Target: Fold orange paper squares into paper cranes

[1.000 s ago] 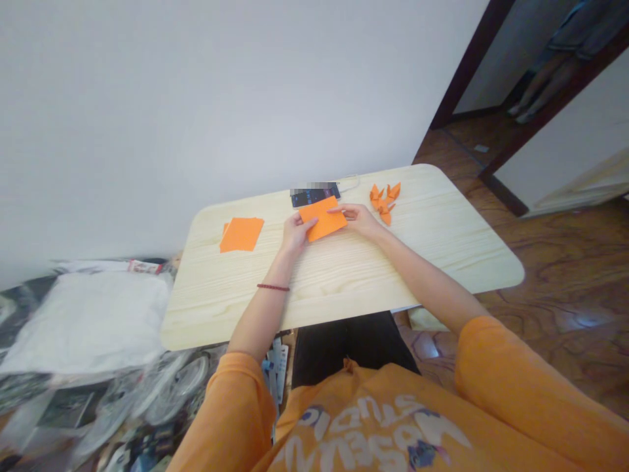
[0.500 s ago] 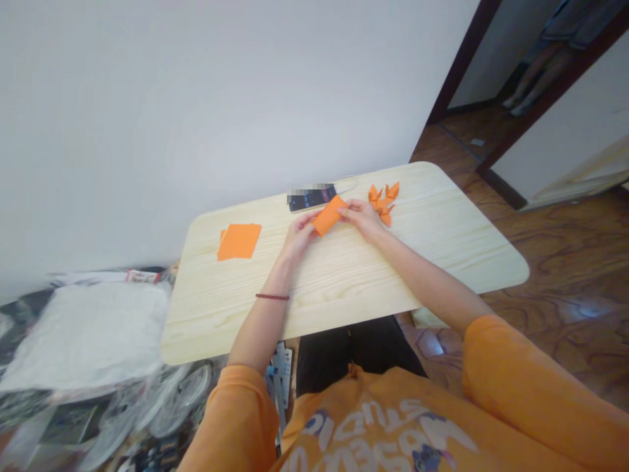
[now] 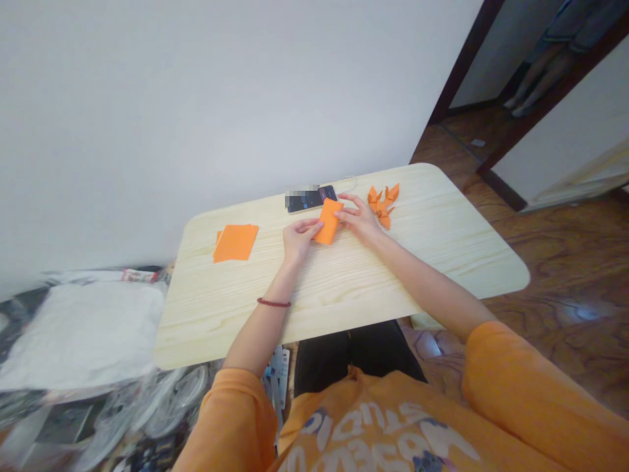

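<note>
A folded sheet of orange paper (image 3: 328,223), now a narrow rectangle, is held between both hands over the middle of the table. My left hand (image 3: 299,238) pinches its left edge, thumb on top. At the upper right edge my right hand (image 3: 358,219) grips it between thumb and fingers, with the index finger lifted away. Just right of that hand lie several orange folded-paper figures (image 3: 383,208) in a cluster. Flat orange paper squares (image 3: 236,242) are stacked loosely on the left part of the table.
Behind the paper, a phone (image 3: 310,199) with a white cable lies near the wall. The pale wooden table (image 3: 417,249) has rounded corners. Plastic-wrapped items and a white bag (image 3: 88,331) are at the lower left. Another person's legs (image 3: 535,78) show in the doorway.
The orange paper has turned more upright and come slightly nearer to me. My right index finger has lifted off it, and my left thumb now lies across its edge.
</note>
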Demonstrator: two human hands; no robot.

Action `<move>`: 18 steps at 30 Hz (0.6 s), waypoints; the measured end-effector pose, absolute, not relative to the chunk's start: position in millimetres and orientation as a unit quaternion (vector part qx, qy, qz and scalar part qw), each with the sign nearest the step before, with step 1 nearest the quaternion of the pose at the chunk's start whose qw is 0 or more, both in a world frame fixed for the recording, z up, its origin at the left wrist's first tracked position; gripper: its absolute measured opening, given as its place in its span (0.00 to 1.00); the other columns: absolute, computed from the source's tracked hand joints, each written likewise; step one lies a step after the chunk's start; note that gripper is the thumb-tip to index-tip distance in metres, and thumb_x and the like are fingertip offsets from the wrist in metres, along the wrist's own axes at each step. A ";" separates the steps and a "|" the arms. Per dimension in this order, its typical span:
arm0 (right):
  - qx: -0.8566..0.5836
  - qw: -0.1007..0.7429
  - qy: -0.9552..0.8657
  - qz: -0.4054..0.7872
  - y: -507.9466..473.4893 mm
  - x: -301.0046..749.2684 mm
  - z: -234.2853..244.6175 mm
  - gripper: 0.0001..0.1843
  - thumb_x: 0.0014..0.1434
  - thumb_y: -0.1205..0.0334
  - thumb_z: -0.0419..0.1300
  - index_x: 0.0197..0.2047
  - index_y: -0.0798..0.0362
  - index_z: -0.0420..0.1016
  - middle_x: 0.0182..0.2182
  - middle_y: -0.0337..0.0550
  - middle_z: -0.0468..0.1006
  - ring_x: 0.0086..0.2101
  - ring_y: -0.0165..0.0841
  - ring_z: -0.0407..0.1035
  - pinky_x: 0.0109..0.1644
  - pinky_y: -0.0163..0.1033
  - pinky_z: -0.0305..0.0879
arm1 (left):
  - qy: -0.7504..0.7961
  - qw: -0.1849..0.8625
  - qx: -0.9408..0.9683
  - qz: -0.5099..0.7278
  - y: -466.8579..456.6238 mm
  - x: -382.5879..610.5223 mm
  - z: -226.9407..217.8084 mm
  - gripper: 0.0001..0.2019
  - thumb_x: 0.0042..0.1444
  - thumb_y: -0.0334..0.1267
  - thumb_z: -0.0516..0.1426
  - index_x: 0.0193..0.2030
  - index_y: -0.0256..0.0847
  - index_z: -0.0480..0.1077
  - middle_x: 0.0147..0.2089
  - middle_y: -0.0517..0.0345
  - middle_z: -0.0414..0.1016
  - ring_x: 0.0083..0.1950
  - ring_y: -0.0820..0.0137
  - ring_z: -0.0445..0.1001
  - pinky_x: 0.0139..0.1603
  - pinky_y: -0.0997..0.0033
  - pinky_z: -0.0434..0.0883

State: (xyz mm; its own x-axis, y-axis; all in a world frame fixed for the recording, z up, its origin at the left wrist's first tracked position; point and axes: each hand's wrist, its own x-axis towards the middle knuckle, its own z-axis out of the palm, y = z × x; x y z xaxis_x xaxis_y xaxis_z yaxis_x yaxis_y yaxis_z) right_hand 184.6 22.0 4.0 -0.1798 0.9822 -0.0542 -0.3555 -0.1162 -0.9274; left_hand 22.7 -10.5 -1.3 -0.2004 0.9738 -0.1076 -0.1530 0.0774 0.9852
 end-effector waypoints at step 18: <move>-0.388 0.441 -0.422 0.691 21.0 186.1 1.3 0.18 0.34 0.57 0.74 0.29 0.56 0.79 0.29 0.43 0.80 0.28 0.28 0.70 0.31 0.33 0.63 | 0.479 0.594 0.325 0.559 -10.4 21.4 2.0 0.15 0.33 0.40 0.71 0.30 0.37 0.77 0.35 0.53 0.80 0.38 0.68 0.77 0.44 0.68 0.72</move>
